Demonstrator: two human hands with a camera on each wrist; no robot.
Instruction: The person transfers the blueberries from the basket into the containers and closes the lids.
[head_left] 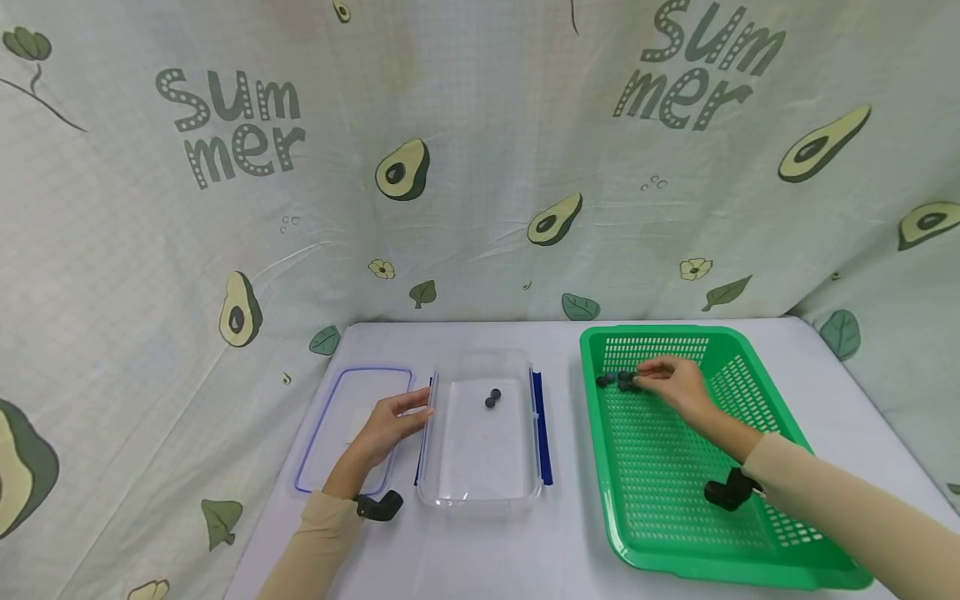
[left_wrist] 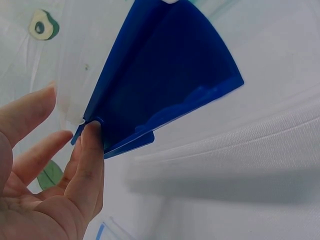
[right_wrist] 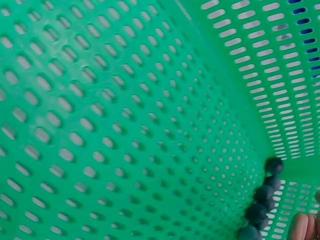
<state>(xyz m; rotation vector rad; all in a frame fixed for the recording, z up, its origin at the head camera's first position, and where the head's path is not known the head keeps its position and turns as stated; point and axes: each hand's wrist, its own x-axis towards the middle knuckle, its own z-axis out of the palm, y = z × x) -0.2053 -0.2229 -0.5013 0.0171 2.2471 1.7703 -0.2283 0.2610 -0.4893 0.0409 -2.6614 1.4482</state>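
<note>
Several blueberries (head_left: 624, 382) lie along the far left end of a green perforated basket (head_left: 750, 575). My right hand (head_left: 675, 390) reaches down to them, fingertips beside the berries; in the right wrist view only its fingertips (right_wrist: 298, 227) show, next to the row of blueberries (right_wrist: 257, 212). Two more blueberries (head_left: 492, 398) sit inside a clear plastic container (head_left: 480, 502). My left hand (head_left: 390, 427) touches this container's left side with its fingers extended. In the left wrist view, a finger of the left hand (left_wrist: 65, 180) rests against the blue side flap (left_wrist: 165, 75).
A clear lid with a blue rim (head_left: 318, 425) lies flat left of the container, partly behind the left hand. Another blue flap (head_left: 542, 429) hangs along the container's right side. White cloth covers the table (head_left: 562, 542); a printed curtain (head_left: 480, 250) stands behind it.
</note>
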